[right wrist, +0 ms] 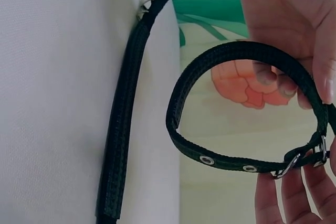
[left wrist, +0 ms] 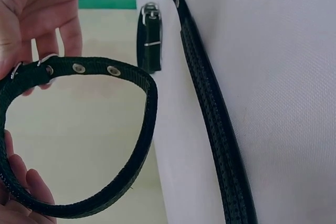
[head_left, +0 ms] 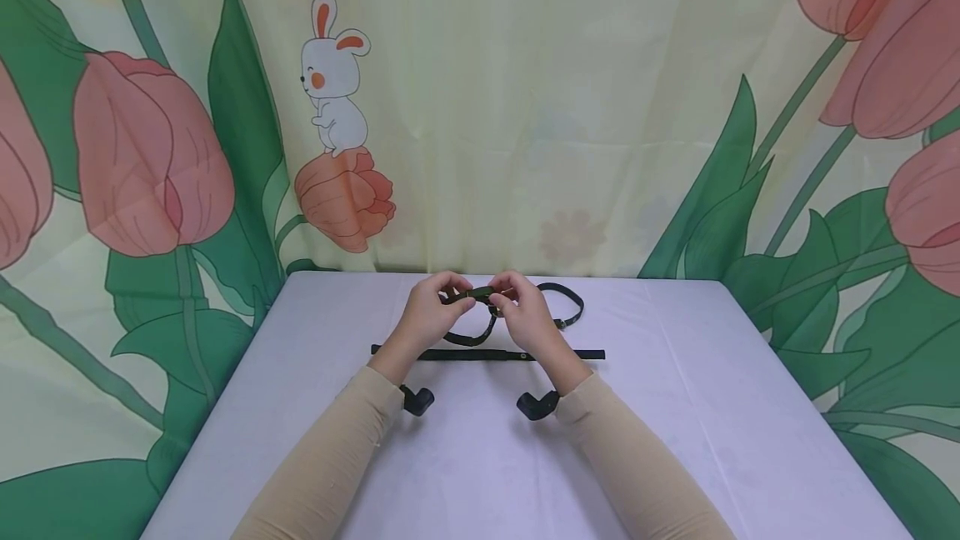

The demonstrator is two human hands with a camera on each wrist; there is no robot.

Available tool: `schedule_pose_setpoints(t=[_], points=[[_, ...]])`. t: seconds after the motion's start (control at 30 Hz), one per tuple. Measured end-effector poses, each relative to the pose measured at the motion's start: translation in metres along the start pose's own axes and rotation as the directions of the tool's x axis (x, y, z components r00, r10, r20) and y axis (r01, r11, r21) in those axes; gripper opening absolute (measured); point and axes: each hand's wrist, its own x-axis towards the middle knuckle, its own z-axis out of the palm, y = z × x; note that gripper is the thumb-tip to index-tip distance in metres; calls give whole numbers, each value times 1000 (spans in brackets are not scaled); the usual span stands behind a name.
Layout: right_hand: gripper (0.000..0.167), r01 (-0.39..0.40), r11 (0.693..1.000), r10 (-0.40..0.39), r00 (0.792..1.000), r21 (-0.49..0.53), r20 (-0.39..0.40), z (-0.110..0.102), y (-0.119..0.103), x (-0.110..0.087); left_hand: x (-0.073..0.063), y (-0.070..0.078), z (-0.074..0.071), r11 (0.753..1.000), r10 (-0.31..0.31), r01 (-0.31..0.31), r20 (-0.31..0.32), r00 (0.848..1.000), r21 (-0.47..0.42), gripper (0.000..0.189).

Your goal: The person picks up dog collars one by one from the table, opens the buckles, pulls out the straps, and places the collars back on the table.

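Observation:
Between the two hands is a dark green pet collar point(head_left: 468, 342), buckled into a ring and raised off the table. The left hand point(head_left: 430, 308) pinches its padded, plain side, seen along the bottom of the left wrist view. The right hand point(head_left: 527, 317) holds the end with the metal buckle point(right wrist: 287, 166) and keeper ring, its fingers spread behind it. Metal eyelets point(left wrist: 79, 68) dot the band beside the buckle. Behind the right hand, a second collar point(head_left: 580, 304), buckled into a loop, lies on the table.
An unbuckled straight collar point(head_left: 472, 354) lies crosswise on the white-covered table point(head_left: 480, 473), below the hands and partly hidden by the right wrist. Black wrist cameras point(head_left: 537, 407) jut inward beneath both wrists. A tulip-and-rabbit curtain point(head_left: 480, 107) hangs behind the table's far edge.

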Motion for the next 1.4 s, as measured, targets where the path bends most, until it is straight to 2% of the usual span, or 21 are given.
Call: schedule_pose_setpoints(t=[0.97,1.2,1.4], points=[[13,-16,998,16,1000,54,-9,-4,-5,0,1,0,-3,999,32,-32,19,999,-18,17],[14,7,1000,-7,1000,-6,-14,-3,-1,0,1,1,-1,998,69,-70,42,997,10,22],[13,16,1000,-16,1000,-22,-18,-1,-2,-2,2,1,2,998,59,-59,66,996,9,29]])
